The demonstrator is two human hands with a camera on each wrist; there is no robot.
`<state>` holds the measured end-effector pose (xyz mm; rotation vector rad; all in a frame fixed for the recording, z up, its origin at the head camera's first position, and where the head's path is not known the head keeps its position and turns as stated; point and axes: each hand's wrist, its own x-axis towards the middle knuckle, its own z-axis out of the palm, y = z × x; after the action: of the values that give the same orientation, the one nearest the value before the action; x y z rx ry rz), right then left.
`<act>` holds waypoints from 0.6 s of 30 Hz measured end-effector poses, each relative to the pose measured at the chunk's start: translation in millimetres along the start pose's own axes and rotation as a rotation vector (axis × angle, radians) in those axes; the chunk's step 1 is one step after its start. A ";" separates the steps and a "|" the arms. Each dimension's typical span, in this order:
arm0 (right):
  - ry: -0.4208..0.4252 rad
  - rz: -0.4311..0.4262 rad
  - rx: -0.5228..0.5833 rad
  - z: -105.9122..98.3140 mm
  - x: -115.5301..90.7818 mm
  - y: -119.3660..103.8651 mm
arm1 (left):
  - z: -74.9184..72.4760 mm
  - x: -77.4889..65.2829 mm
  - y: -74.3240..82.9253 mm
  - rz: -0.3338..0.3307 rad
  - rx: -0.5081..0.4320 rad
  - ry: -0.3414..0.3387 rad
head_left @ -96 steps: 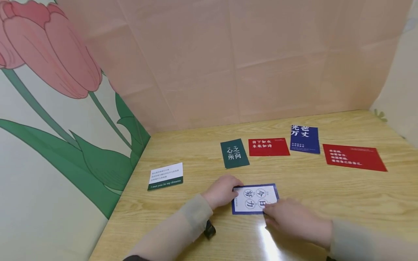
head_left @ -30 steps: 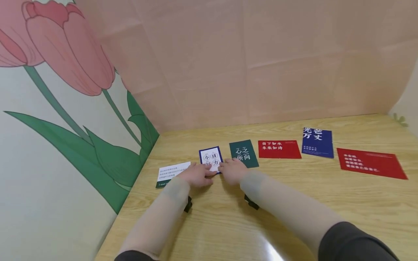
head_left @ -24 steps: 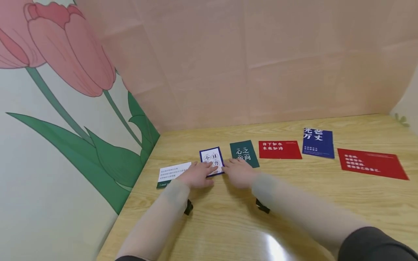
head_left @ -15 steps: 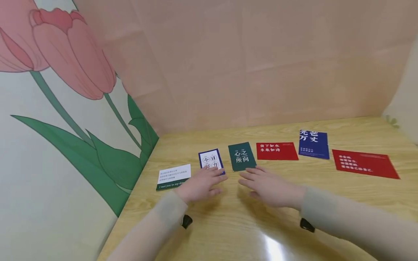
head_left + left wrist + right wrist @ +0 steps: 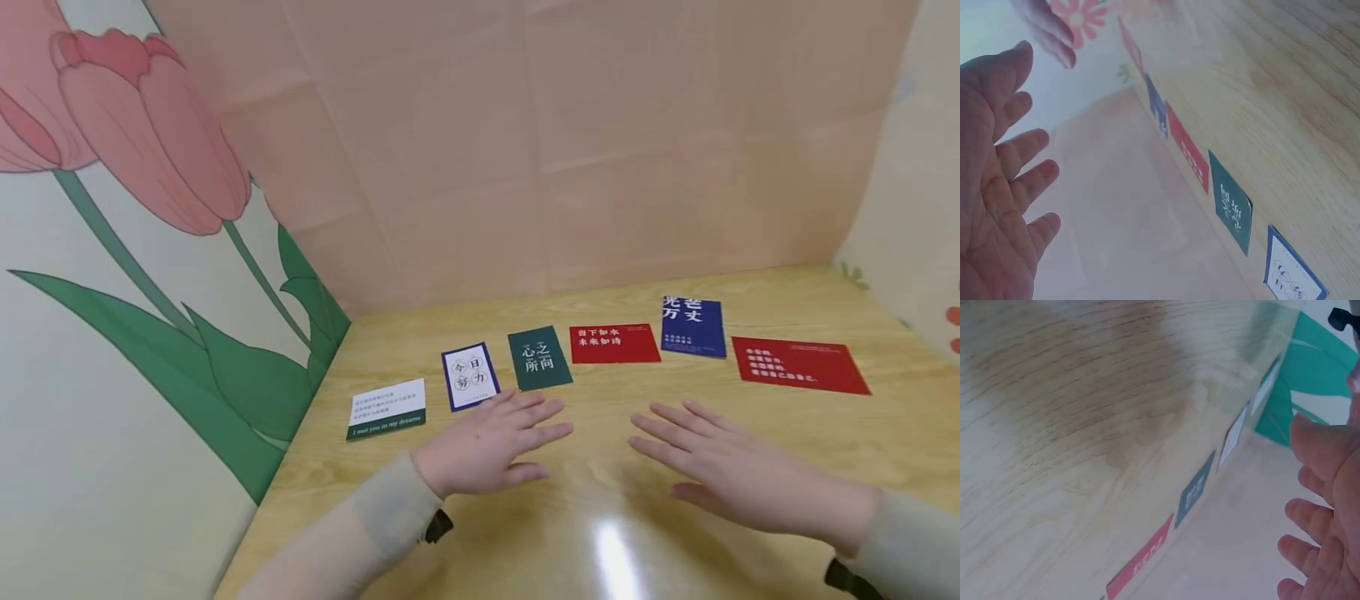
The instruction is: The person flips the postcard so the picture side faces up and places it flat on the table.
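Observation:
Both hands hover over the wooden table with nothing in them. My left hand (image 5: 491, 442) has its fingers spread, its upper fingers overlapping the lower edge of the white card with a blue border (image 5: 470, 377) in the head view. Farther right, my right hand (image 5: 735, 467) is held palm down, fingers extended. A white and green card (image 5: 386, 408) lies at the far left. To the right of the blue-bordered card, a dark green card (image 5: 540, 358), a red card (image 5: 615, 343), a blue card (image 5: 693, 327) and a second red card (image 5: 799, 365) form a loose row.
The wooden table (image 5: 570, 517) meets a pink cloth backdrop (image 5: 540, 167) behind the cards. On the left stands a panel with a painted tulip (image 5: 150, 142), and a pale panel (image 5: 907, 208) is at the right. A bright light reflection shows on the near tabletop.
The blue-bordered card went from lying sideways near the middle to upright in the row, between the white-green and dark green cards. Both hands then let go and drew back, the right one moving rightward.

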<state>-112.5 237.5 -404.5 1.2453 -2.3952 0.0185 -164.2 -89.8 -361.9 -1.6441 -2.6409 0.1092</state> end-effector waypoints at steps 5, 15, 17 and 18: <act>0.065 -0.029 -0.032 -5.3 0.9 4.6 | -5.0 -2.6 -1.3 0.016 0.028 0.001; -0.037 -0.016 -0.039 -29.2 10.5 14.4 | -8.2 -14.9 -10.2 -0.053 -0.010 -0.044; -0.093 0.010 -0.025 -35.4 11.3 16.1 | -9.2 -17.2 -12.2 -0.078 -0.043 -0.071; -0.105 0.017 -0.020 -36.9 11.4 16.6 | -9.5 -17.8 -12.7 -0.084 -0.049 -0.077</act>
<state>-117.4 246.2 -363.6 1.2455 -2.4890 -0.0668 -167.1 -111.0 -351.2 -1.5711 -2.7872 0.1086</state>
